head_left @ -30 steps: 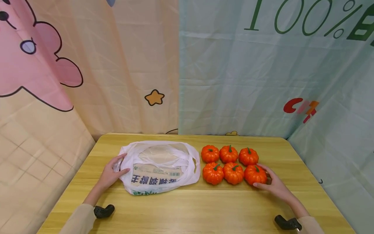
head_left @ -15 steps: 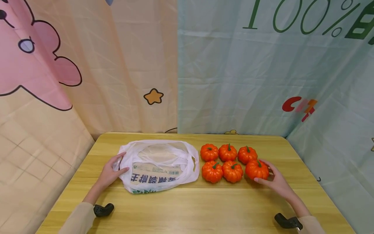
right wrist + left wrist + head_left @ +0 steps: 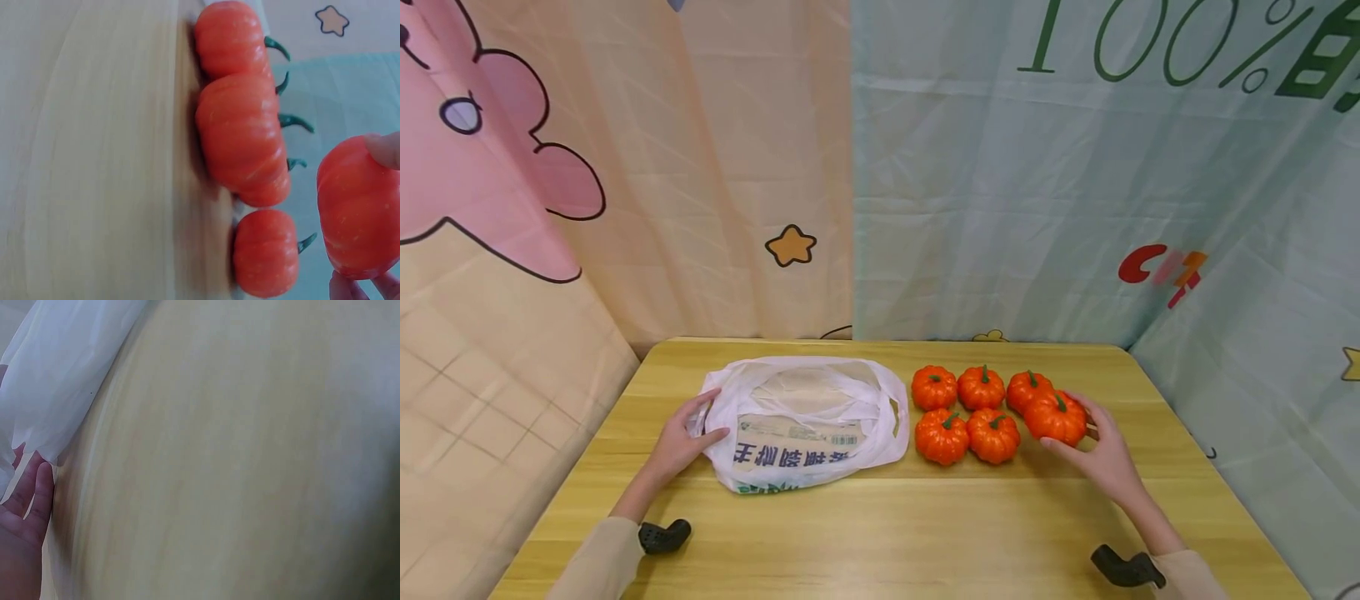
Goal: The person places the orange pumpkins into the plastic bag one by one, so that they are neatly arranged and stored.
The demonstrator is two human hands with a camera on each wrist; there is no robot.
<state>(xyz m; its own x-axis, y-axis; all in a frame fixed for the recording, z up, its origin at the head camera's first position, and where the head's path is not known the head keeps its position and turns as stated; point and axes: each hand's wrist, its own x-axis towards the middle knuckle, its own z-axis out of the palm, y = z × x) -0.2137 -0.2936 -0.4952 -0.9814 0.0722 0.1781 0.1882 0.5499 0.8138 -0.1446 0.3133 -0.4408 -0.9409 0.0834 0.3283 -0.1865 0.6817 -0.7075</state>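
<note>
A small orange pumpkin (image 3: 1056, 417) is held off the table by my right hand (image 3: 1103, 454), thumb on the near side and fingers behind; in the right wrist view the held pumpkin (image 3: 359, 209) is apart from the others. Several more pumpkins (image 3: 942, 437) stand in two rows on the table. My left hand (image 3: 679, 442) grips the left edge of a white plastic bag (image 3: 887, 417), which lies with its opening up and a printed brown surface (image 3: 801, 433) showing inside. The left wrist view has the left hand (image 3: 28, 512) at the bag (image 3: 69, 369), part of the fingers hidden.
The wooden table (image 3: 880, 533) extends in front of the bag and pumpkins. Behind it hang printed curtains (image 3: 1000, 208), with another fabric side at the right. A black strap piece (image 3: 664, 537) is at the left wrist, a similar one (image 3: 1126, 567) at the right.
My right hand has lifted the front right pumpkin from its row, and it now overlaps the rear right one in the head view. The left hand keeps its grip on the bag.
</note>
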